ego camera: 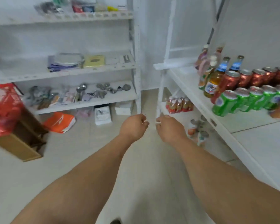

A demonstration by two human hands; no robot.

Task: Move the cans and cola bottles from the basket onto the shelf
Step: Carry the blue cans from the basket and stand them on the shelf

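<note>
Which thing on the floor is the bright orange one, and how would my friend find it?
Start at the white shelf unit against the far wall on the left and look down to the floor below its lowest board. There lies the orange bag, flat on the tiles, between the brown cardboard box and a small white box. It is the only orange thing there, with a white swoosh mark.

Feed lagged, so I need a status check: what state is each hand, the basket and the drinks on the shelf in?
left hand: loosely curled, holding nothing
right hand: loosely curled, holding nothing
red basket: on a brown box, contents unclear
green cans: upright, rowed on the right shelf
red cans: upright, rowed behind
bottles: upright, capped
</note>
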